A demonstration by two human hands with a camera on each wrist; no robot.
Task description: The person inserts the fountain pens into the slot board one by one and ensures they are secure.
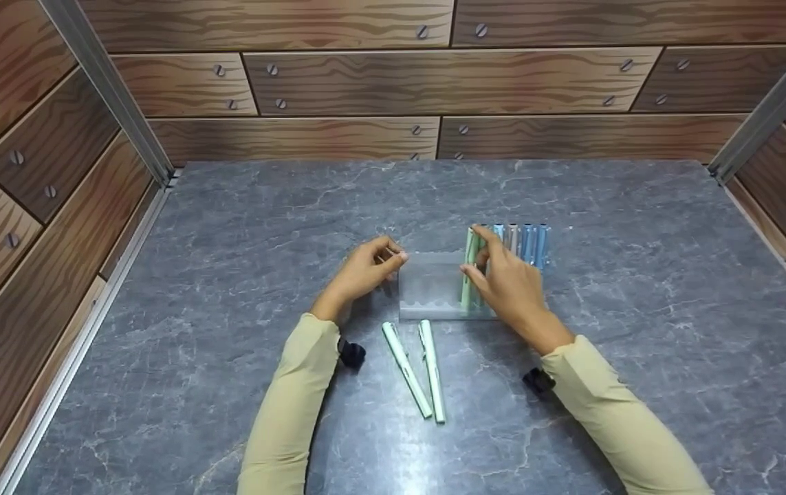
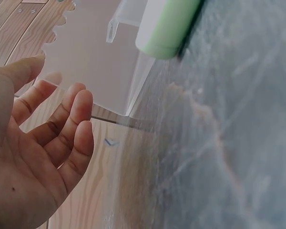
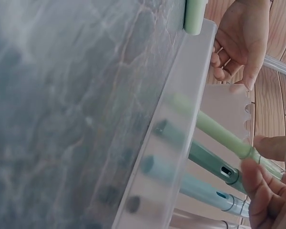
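Observation:
A frosted clear pen rack point(image 1: 432, 282) with notched edges stands mid-table. My left hand point(image 1: 364, 269) pinches its left upper corner between thumb and index finger; the other fingers curl loosely below, as the left wrist view shows. At the rack, my right hand point(image 1: 515, 285) has thumb and fingers about the upper part of a light green pen point(image 3: 224, 133), which leans in a slot. Beside that pen sit a dark green pen point(image 3: 212, 162) and a light blue pen point(image 3: 200, 191). Two pale green pens, a left one point(image 1: 406, 371) and a right one point(image 1: 433, 375), lie in front of the rack.
Further right in the rack stand a pinkish pen point(image 1: 514, 237) and blue pens point(image 1: 540, 244), partly behind my right hand. The grey marbled table point(image 1: 282, 206) is bordered by wood-patterned walls point(image 1: 448, 82) and metal rails point(image 1: 97, 295).

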